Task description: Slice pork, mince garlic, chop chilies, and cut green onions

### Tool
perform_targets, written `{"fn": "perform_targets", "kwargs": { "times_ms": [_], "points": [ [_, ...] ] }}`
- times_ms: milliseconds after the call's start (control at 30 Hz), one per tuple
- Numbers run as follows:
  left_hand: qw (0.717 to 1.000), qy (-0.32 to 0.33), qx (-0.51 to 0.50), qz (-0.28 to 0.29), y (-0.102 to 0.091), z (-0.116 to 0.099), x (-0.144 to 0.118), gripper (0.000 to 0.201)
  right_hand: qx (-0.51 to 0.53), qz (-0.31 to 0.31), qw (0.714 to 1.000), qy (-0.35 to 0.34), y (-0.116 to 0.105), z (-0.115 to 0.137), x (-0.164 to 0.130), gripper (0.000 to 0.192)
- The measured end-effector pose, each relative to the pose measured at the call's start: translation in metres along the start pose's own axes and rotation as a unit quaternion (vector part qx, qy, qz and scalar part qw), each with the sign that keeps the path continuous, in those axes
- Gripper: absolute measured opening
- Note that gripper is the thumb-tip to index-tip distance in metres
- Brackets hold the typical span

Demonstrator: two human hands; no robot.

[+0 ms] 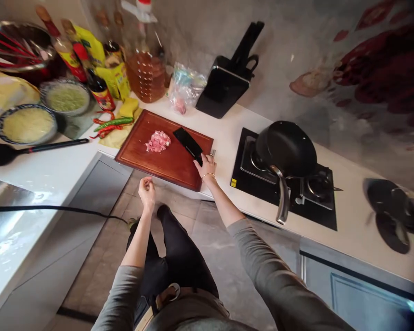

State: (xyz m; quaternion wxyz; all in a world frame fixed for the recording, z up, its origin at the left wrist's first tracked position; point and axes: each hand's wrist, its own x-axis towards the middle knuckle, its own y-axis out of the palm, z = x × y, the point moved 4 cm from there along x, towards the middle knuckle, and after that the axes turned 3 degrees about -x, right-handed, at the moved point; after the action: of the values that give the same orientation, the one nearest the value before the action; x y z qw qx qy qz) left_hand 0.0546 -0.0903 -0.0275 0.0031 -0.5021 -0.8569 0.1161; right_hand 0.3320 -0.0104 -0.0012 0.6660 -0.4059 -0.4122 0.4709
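A black-bladed cleaver [189, 143] lies flat on the brown cutting board [141, 158], its blade pointing to the back left. At the board's right side, my right hand [206, 165] is closed around the cleaver's handle, which the fingers mostly cover. To the left of the blade sits a small heap of chopped raw pink meat [158, 141]. My left hand [147, 191] hovers just off the board's front edge, fingers curled in, and no object shows in it.
Green and red chili peppers [114, 123] lie left of the board. Behind it stand a large oil jug [145, 69] and a knife block [223, 87]. A black pan [286, 148] rests on the gas stove [243, 186] to the right. Two bowls and a spatula [37, 148] are at left.
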Motion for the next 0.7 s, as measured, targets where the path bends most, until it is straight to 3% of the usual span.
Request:
{"fn": "perform_targets", "kwargs": {
  "times_ms": [67, 133, 233, 300, 367, 400, 567, 700],
  "points": [
    [1.0, 0.006, 0.014, 0.022, 0.018, 0.001, -0.031, 0.016, 0.099, -0.023, 0.995, -0.017, -0.012, -0.004, -0.041, 0.028],
    [0.998, 0.006, 0.022, 0.056, 0.036, 0.008, -0.065, 0.014, 0.194, -0.008, 0.981, 0.004, -0.019, -0.017, -0.103, 0.02],
    [0.993, 0.007, 0.029, 0.117, 0.063, 0.034, -0.118, 0.013, 0.281, 0.022, 0.95, 0.134, -0.009, -0.064, -0.207, 0.017],
    [0.986, 0.0, 0.036, 0.165, 0.081, 0.061, -0.153, 0.013, 0.349, 0.019, 0.895, 0.279, 0.01, -0.116, -0.264, 0.013],
    [0.976, -0.018, 0.048, 0.214, 0.096, 0.091, -0.186, 0.013, 0.444, -0.011, 0.776, 0.447, 0.034, -0.179, -0.301, 0.013],
    [0.97, -0.026, 0.055, 0.235, 0.102, 0.107, -0.202, 0.013, 0.457, -0.027, 0.747, 0.482, 0.044, -0.209, -0.309, 0.014],
    [0.947, -0.047, 0.108, 0.299, 0.111, 0.171, -0.268, 0.019, 0.502, -0.081, 0.671, 0.54, 0.075, -0.351, -0.301, 0.01],
    [0.92, -0.036, 0.152, 0.359, 0.132, 0.198, -0.3, 0.019, 0.554, -0.099, 0.601, 0.567, 0.094, -0.43, -0.29, 0.023]
  ]
}}
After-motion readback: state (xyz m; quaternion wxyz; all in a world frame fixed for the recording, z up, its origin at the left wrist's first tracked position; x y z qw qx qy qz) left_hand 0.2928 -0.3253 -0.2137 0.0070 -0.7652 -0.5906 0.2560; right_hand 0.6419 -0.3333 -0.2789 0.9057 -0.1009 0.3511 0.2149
